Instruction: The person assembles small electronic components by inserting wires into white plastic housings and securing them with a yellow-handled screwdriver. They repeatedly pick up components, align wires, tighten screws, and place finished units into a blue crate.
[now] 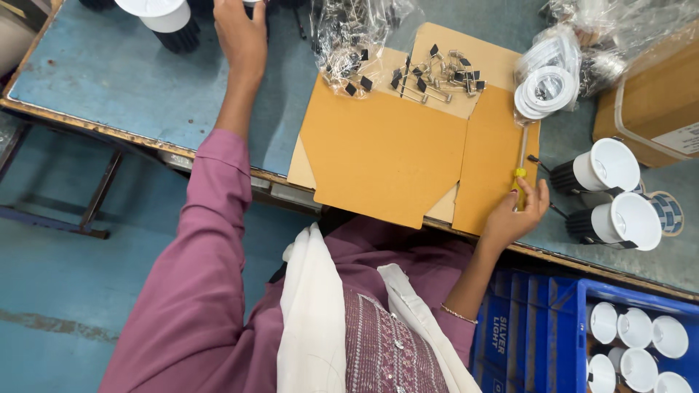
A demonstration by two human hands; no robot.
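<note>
Here the screwdriver (521,156), with its thin metal shaft and yellow handle, lies on the right part of the brown cardboard sheet (386,156), and its tip points up toward the stack of white rings (545,91). The right hand (515,217) rests at the lower end of the handle. The fingers are loosely curled around it, half closed and not in a firm fist. For a good grip, I think the fingers should close fully on the yellow part, so that the shaft stays in line with the forearm and does not roll on the cardboard.

The left hand (242,33) is stretched far out to the top edge of the blue table (109,80), beside a lamp housing (164,18) with a white rim and black fins. The hand touches something dark there, but the picture cuts it off, so I cannot tell how far it is closed. A long reach like this is better done slowly, with the sleeve kept off the table.

Between the hands, small springs and black clips (433,76) lie loose on the cardboard, next to a clear plastic bag (349,36). Two more housings (611,193) stand just right of the screwdriver, and a blue crate (542,327) below holds others.
</note>
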